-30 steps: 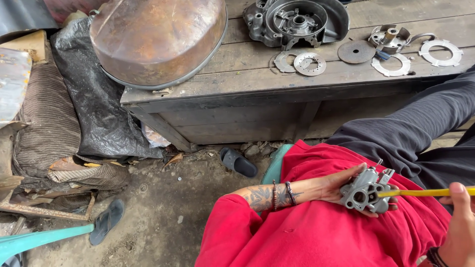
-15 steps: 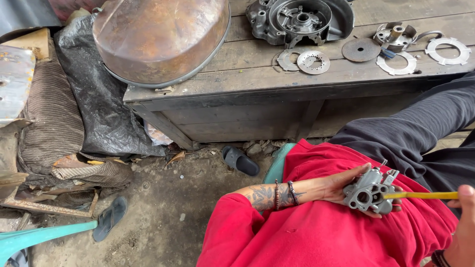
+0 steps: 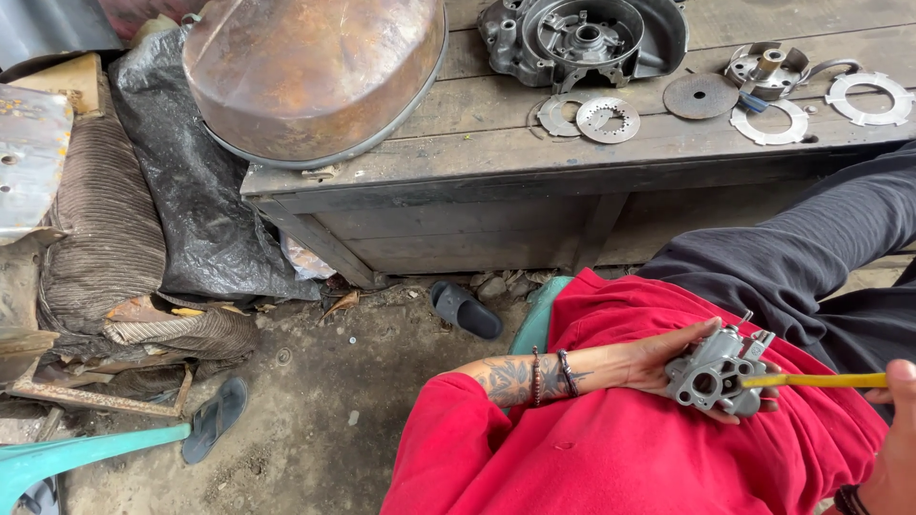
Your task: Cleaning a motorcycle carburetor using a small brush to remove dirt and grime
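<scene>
One small grey metal casting [image 3: 718, 379], carburetor-like with round bores, sits on my lap over the red cloth [image 3: 611, 458], and that is where I see the trouble. My left hand [image 3: 668, 367] cups it from behind, fingers wrapped round the body, so the grip is closed on the part but only one-handed and unsupported below. My right hand [image 3: 892, 429], mostly cut off at the frame edge, pinches the yellow tool [image 3: 811, 381], whose tip meets the casting's side. If I push too hard, I judge the tip could skid off the metal toward my left fingers, or the part could twist loose and drop to the dirt floor [image 3: 315, 401]. Beyond my knees, loose plates and rings [image 3: 608, 118] lie on the wooden bench [image 3: 496, 162] beside a rusty pan [image 3: 315, 67].
</scene>
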